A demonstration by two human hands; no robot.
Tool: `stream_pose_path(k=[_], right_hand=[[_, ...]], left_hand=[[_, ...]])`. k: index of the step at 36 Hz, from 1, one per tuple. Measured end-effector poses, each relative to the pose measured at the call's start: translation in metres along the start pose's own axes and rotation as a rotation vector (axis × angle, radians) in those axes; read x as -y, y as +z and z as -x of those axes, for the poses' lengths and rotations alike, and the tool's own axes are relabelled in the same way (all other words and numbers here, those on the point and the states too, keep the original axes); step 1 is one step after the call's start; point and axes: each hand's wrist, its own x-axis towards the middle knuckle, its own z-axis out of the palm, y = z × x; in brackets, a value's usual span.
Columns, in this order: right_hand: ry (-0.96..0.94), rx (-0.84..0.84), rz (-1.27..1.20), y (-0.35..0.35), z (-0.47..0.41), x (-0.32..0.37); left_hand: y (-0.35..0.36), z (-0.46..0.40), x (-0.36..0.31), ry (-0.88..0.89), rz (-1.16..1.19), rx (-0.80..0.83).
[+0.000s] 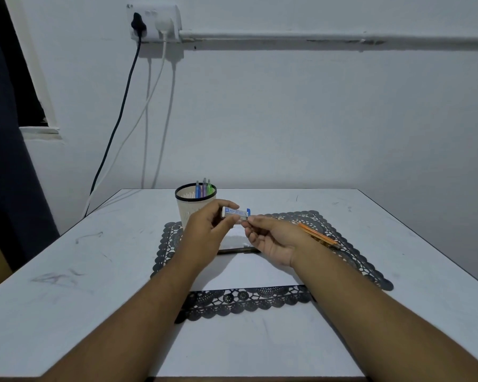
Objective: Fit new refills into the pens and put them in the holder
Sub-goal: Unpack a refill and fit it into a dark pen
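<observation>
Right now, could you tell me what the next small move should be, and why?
Probably draw one refill out of the refill case. The left hand holds the case level above the mat, the right hand pinches at its blue-capped end, and the orange pen lies waiting behind the right wrist.

Both forearms extended forward, converging. Left hand (204, 230) raised, fingers curled in a grip — right hand (273, 241) palm-up, fingertips pinching.
</observation>
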Motion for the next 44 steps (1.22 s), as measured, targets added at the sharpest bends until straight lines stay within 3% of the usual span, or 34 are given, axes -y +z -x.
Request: stream_pose_path(k=[8, 21, 44], right_hand=[[0.017, -0.003, -0.025, 0.001, 0.000, 0.000], [-0.029, -0.040, 0.021, 0.000, 0.004, 0.007], [-0.049, -0.056, -0.009, -0.002, 0.001, 0.006]], left_hand=[[-0.001, 0.001, -0.007, -0.064, 0.151, 0.004], [-0.005, -0.001, 0.003, -0.046, -0.008, -0.007], [-0.005, -0.001, 0.005, -0.046, 0.118, 0.020]])
